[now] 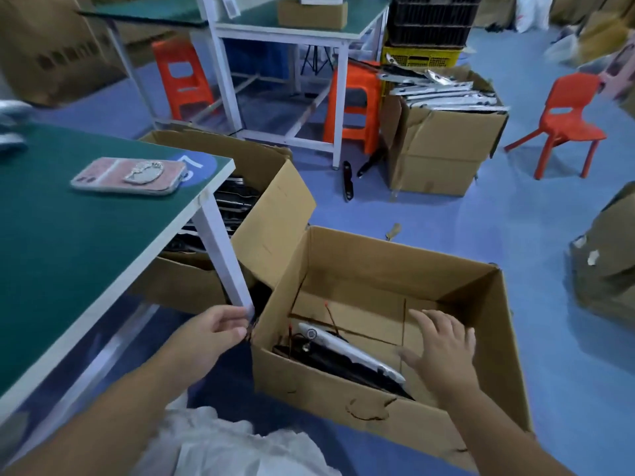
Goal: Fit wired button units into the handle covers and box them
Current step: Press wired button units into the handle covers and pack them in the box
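The right hand [443, 345] was spread wide, fingers straight and holding nothing, poised over the inside of the open box [378, 417] on the blue floor. Just to its left a silver handle cover [347, 352] lay slanted along the box's near-left side on top of black covers [343, 368]. Its round button [311, 334] faced up, with thin red wires [330, 316] poking up behind. The left hand [220, 329] was at the box's near-left corner, fingers curled, right by the foot of the white table leg [220, 249]. Whether it gripped cardboard or leg, I couldn't tell. Above, a phone [127, 176] lay on the green table [68, 252]. Behind the leg stood a second box [275, 201] of dark parts, and well beyond it an orange chair [563, 125].
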Tool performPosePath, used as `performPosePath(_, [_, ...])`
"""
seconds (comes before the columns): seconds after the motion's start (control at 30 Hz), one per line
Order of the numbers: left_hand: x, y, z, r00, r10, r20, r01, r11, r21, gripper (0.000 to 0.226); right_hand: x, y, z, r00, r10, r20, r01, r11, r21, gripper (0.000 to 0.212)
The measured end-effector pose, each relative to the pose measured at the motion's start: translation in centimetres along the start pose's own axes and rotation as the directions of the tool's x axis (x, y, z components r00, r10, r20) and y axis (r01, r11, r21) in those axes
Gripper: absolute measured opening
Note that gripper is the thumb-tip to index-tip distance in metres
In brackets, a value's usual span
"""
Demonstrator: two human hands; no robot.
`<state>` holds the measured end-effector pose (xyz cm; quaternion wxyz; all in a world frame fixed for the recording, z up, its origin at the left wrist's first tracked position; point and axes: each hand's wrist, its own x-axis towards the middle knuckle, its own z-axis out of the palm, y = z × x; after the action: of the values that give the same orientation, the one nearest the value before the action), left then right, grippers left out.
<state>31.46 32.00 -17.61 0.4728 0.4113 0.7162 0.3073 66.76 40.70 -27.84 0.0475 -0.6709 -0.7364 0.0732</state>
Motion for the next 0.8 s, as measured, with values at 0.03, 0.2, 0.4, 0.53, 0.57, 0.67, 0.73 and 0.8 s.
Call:
performPosePath(0.03, [-0.8,0.2,-0.9,0.999,0.029,-0.018,-0.028,0.999,0.021,0.024,0.1,-0.8,0.0,0.999,-0.034,-0.014,0.034,0.999,-0.01,0.066])
performPosePath(0.2, [-7.2,1.5,-6.1,0.975,0.203,-0.088,-0.215,0.964,-0.159,0.018,0.6,-7.6,-1.9,0.955,-0.297,-0.024,0.298,0.949,0.103,0.043])
performPosePath(0.4, [-17.6,-0.7,-15.4,0.777,0.353,-0.52,-0.466,0.879,-0.1,0.059,0.2,-23.2,-9.7,0.598,-0.633,-0.492,0.801,0.488,0.346,0.02])
performPosePath(0.53, [-24.0,-4.3,-21.2,0.512,0.206,-0.834,-0.471,0.879,-0.072,0.029,-1.5,-34.7,-14.9,0.344,-0.667,-0.661,0.923,0.111,0.368,0.028])
performPosePath(0.57, [-25.4,-5.3,-22.3,0.436,0.158,-0.886,-0.48,0.874,-0.08,0.024,-2.2,-37.6,-16.0,0.287,-0.666,-0.688,0.935,0.04,0.352,0.029])
performPosePath(0.67, [-29.2,-8.6,-25.1,0.214,-0.015,-0.977,-0.472,0.874,-0.117,0.022,-3.6,-45.6,-16.9,0.155,-0.707,-0.69,0.942,-0.105,0.319,0.011])
performPosePath(0.73, [-31.1,-10.8,-26.6,0.077,-0.127,-0.989,-0.448,0.882,-0.148,0.028,-3.9,-50.5,-16.1,0.135,-0.79,-0.599,0.945,-0.08,0.318,0.008])
performPosePath(0.8, [-32.3,-12.7,-27.8,-0.021,-0.217,-0.976,-0.438,0.879,-0.187,0.024,-3.9,-55.1,-14.2,0.156,-0.872,-0.464,0.949,0.002,0.316,0.018])
